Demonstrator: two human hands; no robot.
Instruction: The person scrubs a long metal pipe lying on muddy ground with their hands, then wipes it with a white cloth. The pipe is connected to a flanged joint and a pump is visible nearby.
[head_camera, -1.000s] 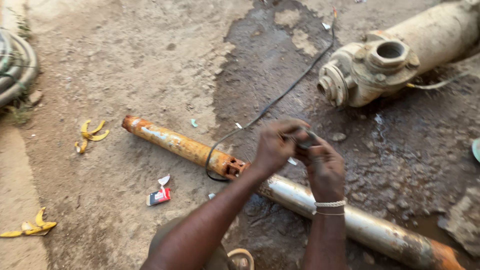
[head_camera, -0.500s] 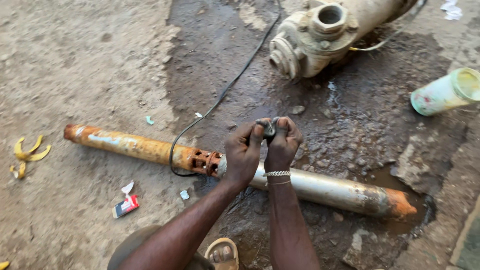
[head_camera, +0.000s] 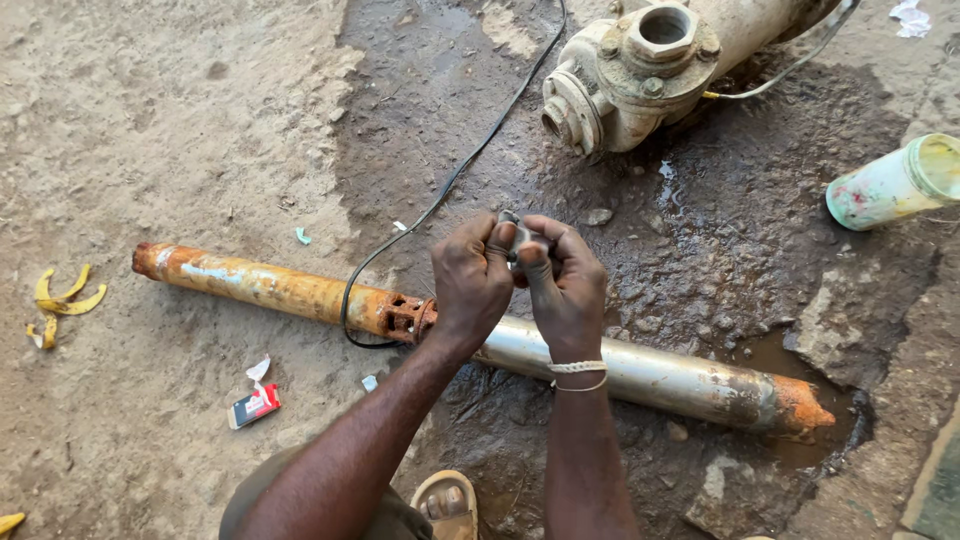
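Together, left hand (head_camera: 472, 280) and right hand (head_camera: 563, 290) pinch a small metal part (head_camera: 517, 235) above the long pipe (head_camera: 480, 340).

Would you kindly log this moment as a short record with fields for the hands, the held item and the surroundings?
left hand: pinching a small grey part
right hand: gripping the same part; bracelets at wrist
long pipe: lying on the ground below the hands, rusty orange at one end, bare metal at the other
black cable: runs from the pipe's middle toward the top
pump body: beyond the hands
ground: wet, dark patch
cup: on its side
banana peel: on dry dirt
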